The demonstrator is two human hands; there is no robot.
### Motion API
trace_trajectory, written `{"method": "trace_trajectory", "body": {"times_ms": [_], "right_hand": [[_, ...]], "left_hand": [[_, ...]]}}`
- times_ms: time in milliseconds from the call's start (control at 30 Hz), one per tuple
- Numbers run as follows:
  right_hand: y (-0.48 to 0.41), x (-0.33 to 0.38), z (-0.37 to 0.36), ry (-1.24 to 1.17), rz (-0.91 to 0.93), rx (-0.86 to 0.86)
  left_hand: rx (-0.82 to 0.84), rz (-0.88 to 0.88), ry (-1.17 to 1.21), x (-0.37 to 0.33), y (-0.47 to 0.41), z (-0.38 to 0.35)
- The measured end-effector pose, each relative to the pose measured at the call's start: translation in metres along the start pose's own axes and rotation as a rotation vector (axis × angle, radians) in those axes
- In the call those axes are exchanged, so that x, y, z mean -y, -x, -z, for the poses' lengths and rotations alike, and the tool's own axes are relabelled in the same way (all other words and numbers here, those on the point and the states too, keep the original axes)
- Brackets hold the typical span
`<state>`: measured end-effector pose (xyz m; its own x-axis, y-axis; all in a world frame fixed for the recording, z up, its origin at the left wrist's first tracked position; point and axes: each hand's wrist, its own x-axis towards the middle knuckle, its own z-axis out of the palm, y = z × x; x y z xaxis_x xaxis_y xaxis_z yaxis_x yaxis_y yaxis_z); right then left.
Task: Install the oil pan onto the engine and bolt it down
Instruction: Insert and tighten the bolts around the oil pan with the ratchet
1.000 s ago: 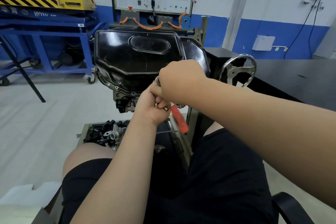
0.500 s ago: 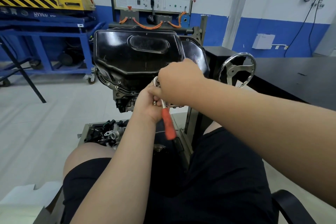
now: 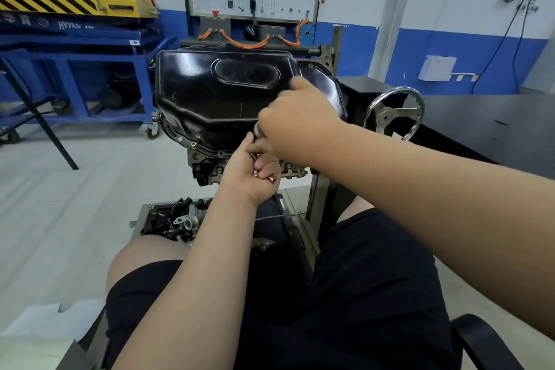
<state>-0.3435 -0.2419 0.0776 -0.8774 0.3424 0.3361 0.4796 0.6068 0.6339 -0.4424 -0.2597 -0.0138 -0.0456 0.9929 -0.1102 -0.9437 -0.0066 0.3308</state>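
Left hand (image 3: 250, 179) clutches bolts (image 3: 271, 179) just below the oil pan (image 3: 210, 93) flange, probably for quick feeding; right hand (image 3: 297, 126) curls there, contents hidden.

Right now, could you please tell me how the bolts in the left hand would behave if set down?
The bolts look small, round and metallic, so they would probably roll on a flat surface. Several poke out between the curled fingers of the left hand, so one could easily slip free. They are likely rigid and dense.
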Motion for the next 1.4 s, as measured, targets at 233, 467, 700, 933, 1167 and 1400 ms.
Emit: {"method": "trace_trajectory", "body": {"times_ms": [233,467,700,933,1167,1400], "right_hand": [[0.002,-0.006,0.0,-0.055,0.074,-0.052],[0.001,-0.003,-0.003,-0.049,-0.02,-0.078],[0.001,0.003,-0.004,-0.063,0.058,-0.103],[0.003,0.005,0.001,0.001,0.066,-0.068],[0.002,0.014,0.001,-0.126,-0.127,0.017],[0.007,-0.007,-0.007,0.002,0.337,-0.125]], "left_hand": [[0.022,-0.006,-0.002,0.002,0.0,-0.007],[-0.036,-0.033,-0.08,0.002,0.0,-0.003],[-0.016,-0.037,-0.092,-0.003,0.0,0.0],[-0.062,-0.032,-0.098,0.003,-0.003,-0.001],[-0.01,-0.062,-0.21,0.004,0.0,0.004],[-0.116,-0.004,-0.142,0.006,-0.004,-0.003]]}}
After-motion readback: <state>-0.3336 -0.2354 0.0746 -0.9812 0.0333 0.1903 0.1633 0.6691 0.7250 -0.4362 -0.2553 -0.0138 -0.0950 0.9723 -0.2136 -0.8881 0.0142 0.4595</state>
